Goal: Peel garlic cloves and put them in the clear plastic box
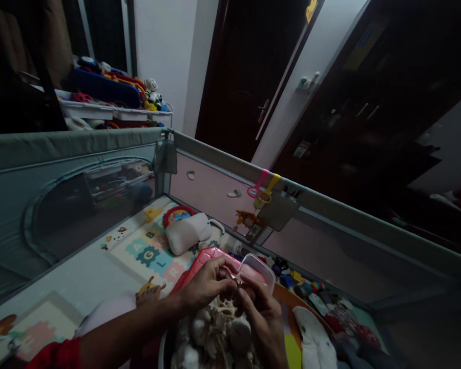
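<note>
My left hand and my right hand meet fingertip to fingertip above a bowl. Both are closed in a pinch on a small garlic clove, mostly hidden by the fingers, with a whitish bit showing. Under my hands, whole garlic bulbs with dry stalks and loose skins fill the bowl. Just beyond my fingers stand a pink-red tray or lid and a clear plastic container.
A padded playpen rail with mesh sides surrounds me. On the patterned mat lie a white cushion-like object and a round red toy. Several toys line the right side. A toy rack stands outside, back left.
</note>
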`<state>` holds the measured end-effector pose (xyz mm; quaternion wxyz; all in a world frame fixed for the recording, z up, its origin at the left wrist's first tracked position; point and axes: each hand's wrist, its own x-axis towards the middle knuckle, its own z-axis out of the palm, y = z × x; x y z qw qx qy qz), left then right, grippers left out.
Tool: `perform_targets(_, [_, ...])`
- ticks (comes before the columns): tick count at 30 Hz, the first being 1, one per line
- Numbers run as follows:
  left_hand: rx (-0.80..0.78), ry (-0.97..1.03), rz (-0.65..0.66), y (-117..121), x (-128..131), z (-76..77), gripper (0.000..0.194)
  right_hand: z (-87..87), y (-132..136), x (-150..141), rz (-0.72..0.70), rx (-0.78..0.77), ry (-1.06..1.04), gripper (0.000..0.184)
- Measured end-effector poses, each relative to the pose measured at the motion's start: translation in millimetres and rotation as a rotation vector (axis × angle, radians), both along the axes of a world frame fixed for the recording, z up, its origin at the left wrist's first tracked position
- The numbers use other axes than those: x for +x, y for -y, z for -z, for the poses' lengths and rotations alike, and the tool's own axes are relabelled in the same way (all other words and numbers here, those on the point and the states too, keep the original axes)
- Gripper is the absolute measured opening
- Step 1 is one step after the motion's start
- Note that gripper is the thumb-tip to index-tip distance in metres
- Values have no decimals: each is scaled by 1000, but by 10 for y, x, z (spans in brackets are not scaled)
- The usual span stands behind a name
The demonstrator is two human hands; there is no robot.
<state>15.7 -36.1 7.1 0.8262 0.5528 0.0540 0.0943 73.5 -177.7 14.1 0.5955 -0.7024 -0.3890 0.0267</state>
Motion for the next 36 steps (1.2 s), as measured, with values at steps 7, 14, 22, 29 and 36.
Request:
perform_targets(7, [232,40,-138,20,-46,-41,6,-5,41,5,-27,65,-228,10])
perform_targets(14, [638,173,-202,29,-145,-186,15,79,90,79,64,16,40,18])
perform_targets(22, [766,252,-179,-14,-147,-200,25,92,78,99,56,29,123,21])
perform_targets(29, [885,294,-203,-10,-158,-193,24,91,73,88,35,63,147,18])
perform_targets(36, [1228,458,-359,67,-150,-66,26,48,52,31,98,11,265,8])
